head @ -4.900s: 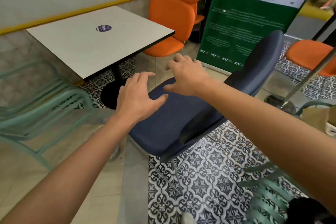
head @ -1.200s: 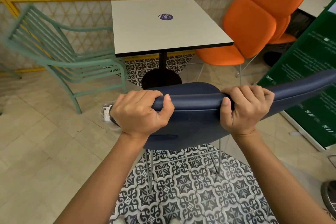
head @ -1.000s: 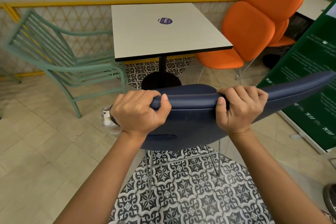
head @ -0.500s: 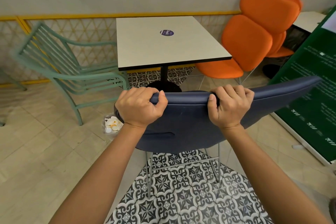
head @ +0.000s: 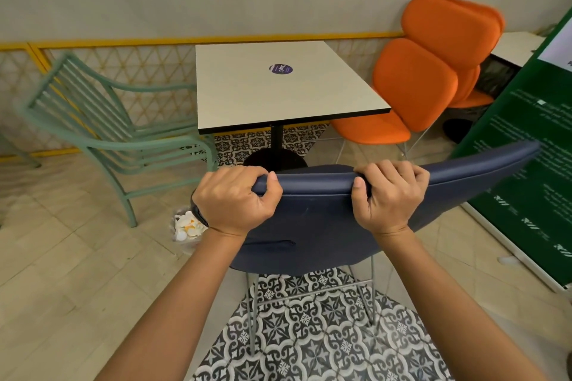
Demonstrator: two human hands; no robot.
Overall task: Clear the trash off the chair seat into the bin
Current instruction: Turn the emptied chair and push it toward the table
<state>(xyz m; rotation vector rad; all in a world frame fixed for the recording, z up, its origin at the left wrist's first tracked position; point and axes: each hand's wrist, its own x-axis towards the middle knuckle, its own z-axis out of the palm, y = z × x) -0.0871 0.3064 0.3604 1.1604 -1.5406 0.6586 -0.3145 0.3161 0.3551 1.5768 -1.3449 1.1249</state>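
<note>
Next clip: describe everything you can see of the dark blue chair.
The dark blue chair, seen from behind, has a smooth padded-looking shell with a short slit low on its back, on thin grey metal legs over patterned floor tiles. The left hand and right hand grip its top edge, fingers curled over it. Its seat is hidden; a white table stands beyond.

A white square desk (head: 278, 96) on a black pedestal carries a round purple sticker (head: 280, 69). Stacked mint-green metal chairs (head: 102, 120) stand to its left, orange padded chairs (head: 414, 93) to its right. A green printed banner (head: 532, 170) stands at far right. Black-and-white patterned tiles (head: 315, 337) cover part of the floor.
</note>
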